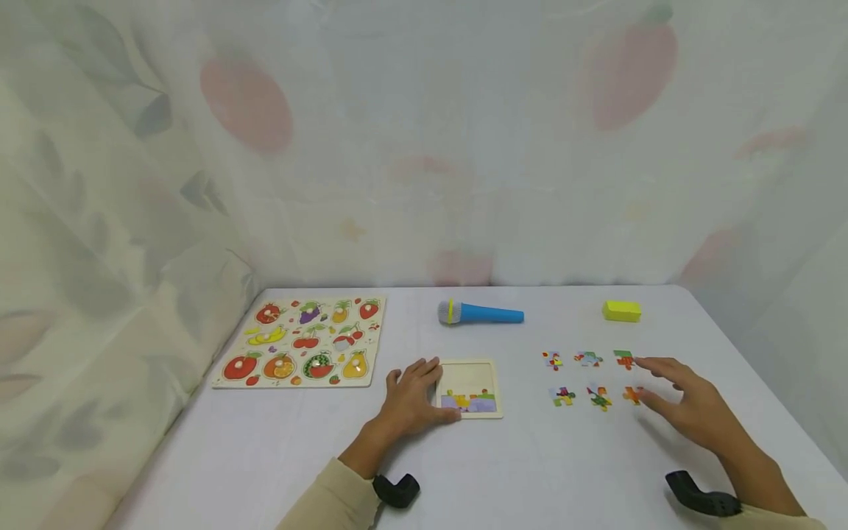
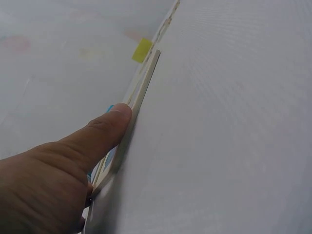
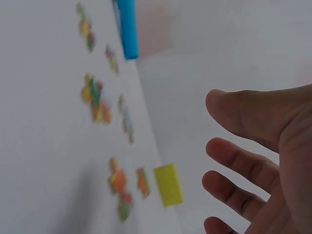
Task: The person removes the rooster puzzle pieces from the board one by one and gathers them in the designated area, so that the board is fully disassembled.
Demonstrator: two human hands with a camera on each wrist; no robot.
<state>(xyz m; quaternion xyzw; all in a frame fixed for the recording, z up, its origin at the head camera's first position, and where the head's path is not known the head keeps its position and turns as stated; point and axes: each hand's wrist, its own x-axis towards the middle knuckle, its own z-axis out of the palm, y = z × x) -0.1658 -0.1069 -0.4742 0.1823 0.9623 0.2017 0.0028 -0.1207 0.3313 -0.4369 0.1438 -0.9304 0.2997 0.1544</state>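
Note:
My left hand (image 1: 412, 401) holds a small wooden puzzle tray (image 1: 498, 379) by its left side, the thumb along the near edge and fingers at the far left corner. In the left wrist view, the thumb (image 2: 105, 129) presses against the tray's rim. Joined pieces (image 1: 469, 402) fill the tray's near part. To the right lie loose jigsaw pieces in two rows, among them a green-and-orange piece (image 1: 624, 359) and an orange piece (image 1: 632, 395). Beside these two, my right hand (image 1: 692, 403) hovers with thumb and fingers apart, nothing between them; the right wrist view shows its fingers (image 3: 239, 163) spread.
A fruit peg puzzle board (image 1: 298, 342) lies at the table's left. Toward the back edge are a blue toy microphone (image 1: 486, 313) and a yellow block (image 1: 621, 311). A patterned curtain (image 1: 424, 147) hangs behind the white table (image 1: 517, 471).

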